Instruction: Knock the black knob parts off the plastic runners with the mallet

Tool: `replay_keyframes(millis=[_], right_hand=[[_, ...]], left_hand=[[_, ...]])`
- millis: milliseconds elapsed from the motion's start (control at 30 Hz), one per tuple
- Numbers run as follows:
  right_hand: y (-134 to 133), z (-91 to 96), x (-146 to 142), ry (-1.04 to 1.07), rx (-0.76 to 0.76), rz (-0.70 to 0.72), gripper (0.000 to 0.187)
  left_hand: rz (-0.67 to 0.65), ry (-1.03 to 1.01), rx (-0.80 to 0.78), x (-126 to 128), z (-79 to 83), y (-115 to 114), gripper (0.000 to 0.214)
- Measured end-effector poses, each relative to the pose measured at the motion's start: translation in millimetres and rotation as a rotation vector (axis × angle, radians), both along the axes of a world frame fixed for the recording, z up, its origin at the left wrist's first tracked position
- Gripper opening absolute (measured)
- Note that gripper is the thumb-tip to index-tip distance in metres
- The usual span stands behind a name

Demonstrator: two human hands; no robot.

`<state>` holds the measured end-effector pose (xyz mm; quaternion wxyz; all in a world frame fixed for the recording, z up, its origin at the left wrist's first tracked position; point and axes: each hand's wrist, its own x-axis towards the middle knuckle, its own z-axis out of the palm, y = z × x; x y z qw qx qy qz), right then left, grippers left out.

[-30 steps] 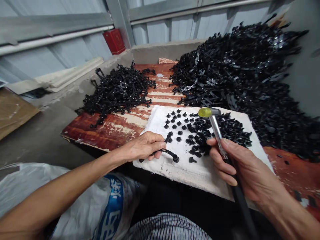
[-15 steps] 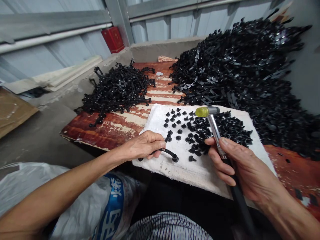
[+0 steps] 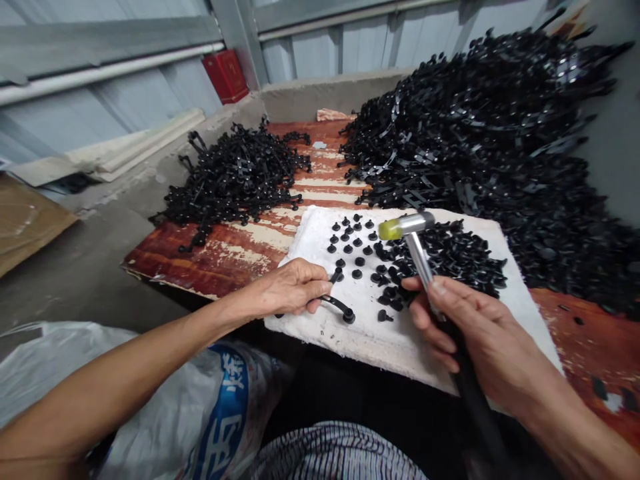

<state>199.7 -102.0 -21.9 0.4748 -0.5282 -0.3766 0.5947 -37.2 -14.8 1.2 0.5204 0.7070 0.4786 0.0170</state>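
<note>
My left hand (image 3: pixel 301 287) is closed on a black branched plastic part (image 3: pixel 336 305) at the left side of the white pad (image 3: pixel 340 340). One arm of that part ends in a round tip near the pad's front; another points up toward a small round black piece. In my right hand (image 3: pixel 463 327) is a mallet (image 3: pixel 419 257) with a yellow face, a metal head and a dark handle. Its head is raised above the pad. Small black stemmed discs (image 3: pixel 357 243) stand spaced apart between the hands, and a loose heap of them (image 3: pixel 460 257) lies behind the mallet.
A pile of black branched parts (image 3: pixel 240 173) lies back left on the worn red board (image 3: pixel 200 267). A much larger heap of black parts (image 3: pixel 475 127) rises at the right. A plastic sack (image 3: pixel 165 400) sits below my left arm. A red box (image 3: pixel 225 77) stands by the wall.
My right hand has moved the mallet a little to the left, and its head is now more tilted. My left hand holds the black part in nearly the same place.
</note>
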Motion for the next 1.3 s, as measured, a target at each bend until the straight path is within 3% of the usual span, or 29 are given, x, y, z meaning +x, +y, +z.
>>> replay_keyframes(millis=[100, 200, 300, 433, 567, 633, 733, 867, 967, 1100, 1200, 1300], right_hand=[[-1.8, 4.2, -3.6, -0.475, 0.318, 0.064, 0.028], [-2.7, 9.3, -5.8, -0.835, 0.748, 0.087, 0.044], [-3.2, 8.7, -5.3, -1.019, 0.917, 0.107, 0.061], [-4.9, 2.7, -3.8, -1.089, 0.854, 0.249, 0.063], [-9.0, 4.9, -6.8, -0.844, 0.765, 0.084, 0.066], [-8.8, 5.5, -7.7, -0.79, 0.696, 0.072, 0.067], [-6.5, 3.8, -7.1, -0.857, 0.64, 0.206, 0.062], [-9.0, 2.1, -7.6, -0.833, 0.686, 0.112, 0.065], [-12.4, -0.6, -8.5, -0.874, 0.667, 0.173, 0.065], [-10.4, -3.3, -9.8, -0.893, 0.646, 0.142, 0.061], [-3.9, 2.1, -9.4, -0.796, 0.577, 0.178, 0.051], [0.5, 12.7, -3.3, -0.542, 0.393, 0.031, 0.04]], left_hand=[[-0.017, 0.015, -0.012, 1.1, 3.2, 2.3, 0.034], [-0.029, 0.012, -0.017, 1.0, 4.6, 4.5, 0.036], [-0.026, 0.019, -0.02, -0.2, 3.8, 5.5, 0.036], [-0.023, 0.008, -0.02, -1.9, 2.1, 4.9, 0.036], [-0.005, 0.025, -0.023, -2.5, 1.3, 4.1, 0.035], [-0.005, 0.016, -0.019, -2.6, 0.7, 4.3, 0.035], [-0.007, 0.004, -0.026, -2.2, -0.1, 4.9, 0.037], [0.006, 0.042, -0.035, -0.2, 0.2, 5.4, 0.035], [0.002, 0.043, -0.025, 0.9, 1.3, 6.2, 0.036], [-0.022, 0.042, -0.036, 1.7, 3.4, 5.6, 0.037], [-0.013, 0.033, -0.046, 0.5, 5.6, 2.9, 0.037], [0.066, -0.066, -0.107, -5.0, 11.0, 8.4, 0.03]])
